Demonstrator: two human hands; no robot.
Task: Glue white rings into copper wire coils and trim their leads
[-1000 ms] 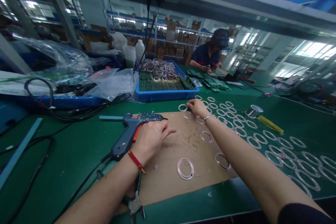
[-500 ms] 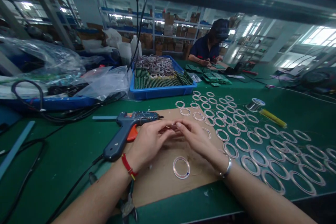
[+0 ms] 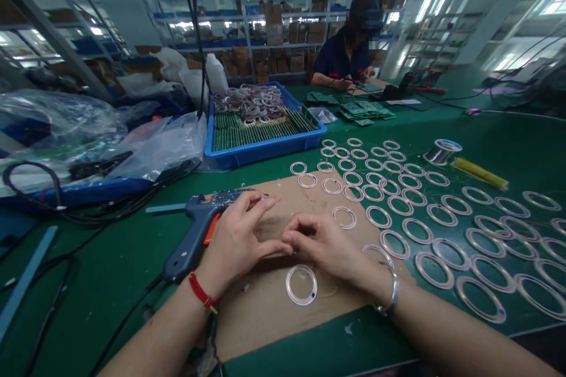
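My left hand (image 3: 236,241) and my right hand (image 3: 331,247) meet fingertip to fingertip above a brown cardboard sheet (image 3: 274,312). Thumbs and forefingers pinch together there; anything between them is too small to see. A clear ring (image 3: 301,284) lies on the cardboard just in front of the hands. A blue glue gun (image 3: 194,235) with an orange trigger lies right beside my left hand. My right wrist covers part of another ring (image 3: 378,253).
Rows of several rings (image 3: 400,206) spread over the green table to the right. Behind stand a blue tray (image 3: 265,150) of rings, plastic bags (image 3: 163,144), black cables (image 3: 53,188), a solder spool (image 3: 442,151) and a yellow stick (image 3: 480,174). A co-worker (image 3: 349,53) sits opposite.
My right hand came back from the far rings and joined my left hand over the cardboard. The view has tilted down a little.
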